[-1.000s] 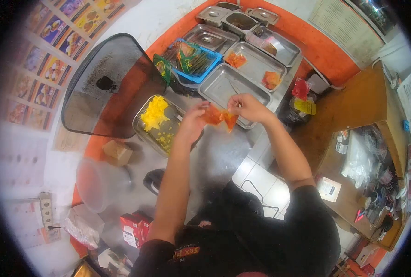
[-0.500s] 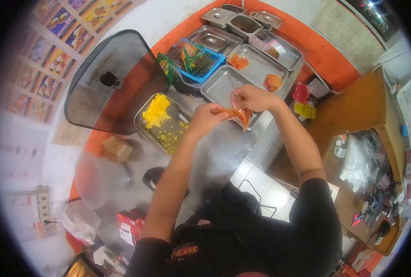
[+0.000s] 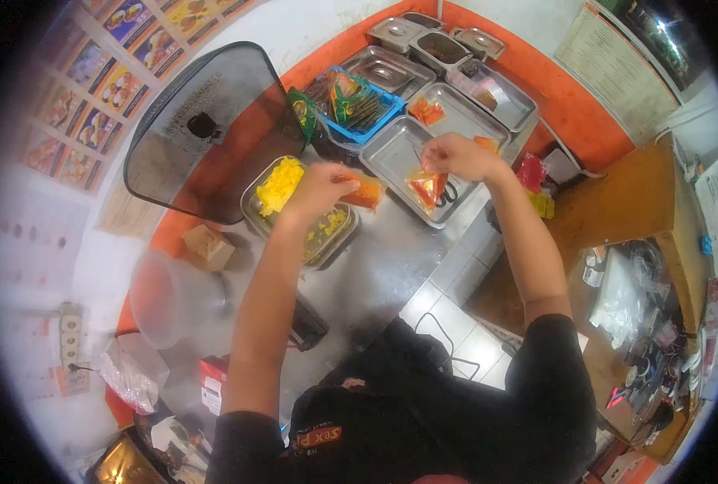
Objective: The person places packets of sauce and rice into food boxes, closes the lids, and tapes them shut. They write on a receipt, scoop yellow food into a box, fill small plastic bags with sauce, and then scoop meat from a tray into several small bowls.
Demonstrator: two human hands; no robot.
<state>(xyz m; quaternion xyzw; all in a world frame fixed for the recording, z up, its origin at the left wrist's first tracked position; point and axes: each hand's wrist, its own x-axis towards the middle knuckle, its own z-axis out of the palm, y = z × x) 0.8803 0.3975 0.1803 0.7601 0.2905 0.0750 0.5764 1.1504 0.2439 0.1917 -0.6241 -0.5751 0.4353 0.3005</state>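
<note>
My left hand (image 3: 326,189) is closed on a small orange packet (image 3: 364,192), held above the steel counter beside the tray of yellow food (image 3: 280,185). Between the fingertips of my right hand (image 3: 456,158) hangs a clear packet with red-orange contents (image 3: 427,189), over a steel tray (image 3: 391,145). Something dark with loops, perhaps scissors (image 3: 451,192), shows behind that packet in the tray. In a second steel tray (image 3: 464,109) lie more orange packets (image 3: 427,111), one of them partly behind my right hand.
A blue basket (image 3: 361,131) of green and dark packages stands behind. Lidded steel containers (image 3: 399,34) line the back. A mesh screen (image 3: 205,133), a clear tub (image 3: 177,298) and a cardboard box (image 3: 209,246) are on the left. A wooden cabinet (image 3: 609,194) stands on the right.
My hands were together at one orange packet and are now apart. The left has moved left with an orange packet; the right holds a separate packet over the tray.
</note>
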